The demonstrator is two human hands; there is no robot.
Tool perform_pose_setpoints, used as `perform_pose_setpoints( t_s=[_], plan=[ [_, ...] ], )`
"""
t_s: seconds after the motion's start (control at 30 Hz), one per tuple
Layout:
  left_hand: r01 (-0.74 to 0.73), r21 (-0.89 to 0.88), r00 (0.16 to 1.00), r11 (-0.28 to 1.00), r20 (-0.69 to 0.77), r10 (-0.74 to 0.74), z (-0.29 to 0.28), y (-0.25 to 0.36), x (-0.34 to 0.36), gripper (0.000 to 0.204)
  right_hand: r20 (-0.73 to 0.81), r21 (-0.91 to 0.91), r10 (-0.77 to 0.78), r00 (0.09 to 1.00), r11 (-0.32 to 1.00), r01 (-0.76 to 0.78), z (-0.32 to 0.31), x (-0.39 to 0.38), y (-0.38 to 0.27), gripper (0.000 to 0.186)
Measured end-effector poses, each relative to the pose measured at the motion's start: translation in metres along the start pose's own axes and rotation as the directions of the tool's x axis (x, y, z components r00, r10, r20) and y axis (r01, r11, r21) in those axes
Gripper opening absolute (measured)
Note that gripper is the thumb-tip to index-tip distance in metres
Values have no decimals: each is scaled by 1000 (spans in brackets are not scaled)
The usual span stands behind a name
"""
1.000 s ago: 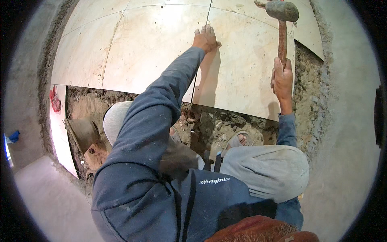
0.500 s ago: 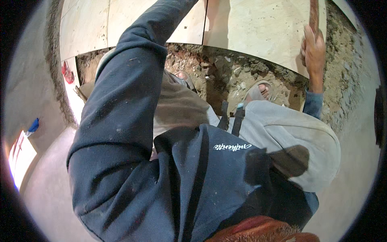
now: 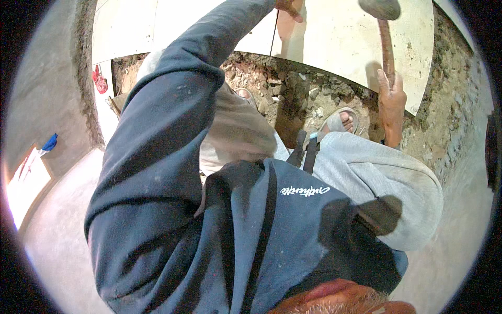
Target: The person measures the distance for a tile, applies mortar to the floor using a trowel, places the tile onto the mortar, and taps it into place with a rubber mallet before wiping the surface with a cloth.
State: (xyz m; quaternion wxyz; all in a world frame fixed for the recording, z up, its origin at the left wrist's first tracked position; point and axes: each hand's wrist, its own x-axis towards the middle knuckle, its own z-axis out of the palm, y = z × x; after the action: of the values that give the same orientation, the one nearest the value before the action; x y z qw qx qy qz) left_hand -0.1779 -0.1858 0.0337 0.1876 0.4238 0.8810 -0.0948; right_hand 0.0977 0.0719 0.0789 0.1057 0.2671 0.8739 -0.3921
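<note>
Pale cream floor tiles (image 3: 334,42) fill the top of the head view, laid edge to edge over a rough bed of brown rubble and mortar (image 3: 293,89) that lies bare below them. The right hand (image 3: 391,102) is clenched round the wooden handle of a rubber mallet (image 3: 380,10), whose grey head hangs above the nearest tile, close to its surface. The left hand (image 3: 287,6) reaches out at the top edge of the picture and rests by the joint between two tiles; its fingers are cut off by the rim, so I cannot tell whether it presses flat or grips. Sandalled feet (image 3: 340,121) stand on the rubble. Judging by this, several tiles are bedded, while the strip of open rubble, running left to a red rag (image 3: 99,79), remains uncovered.
</note>
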Motion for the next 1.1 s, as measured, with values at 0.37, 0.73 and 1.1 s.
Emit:
perform_pose_setpoints(
  t_s=[0.37, 0.73, 1.1],
  plan=[
    [323, -185, 943, 928, -15, -331, 99, 11, 83, 87, -207, 5, -218, 954, 975, 223, 11, 61, 41, 63],
    [31, -586, 999, 810, 39, -10, 11, 87, 41, 70, -34, 230, -58, 998, 971, 64, -56, 181, 94, 53],
    [461, -615, 766, 640, -89, -637, -127, -44, -255, 73, -196, 452, -51, 979, 881, 136, -108, 120, 39, 42]
  ],
)
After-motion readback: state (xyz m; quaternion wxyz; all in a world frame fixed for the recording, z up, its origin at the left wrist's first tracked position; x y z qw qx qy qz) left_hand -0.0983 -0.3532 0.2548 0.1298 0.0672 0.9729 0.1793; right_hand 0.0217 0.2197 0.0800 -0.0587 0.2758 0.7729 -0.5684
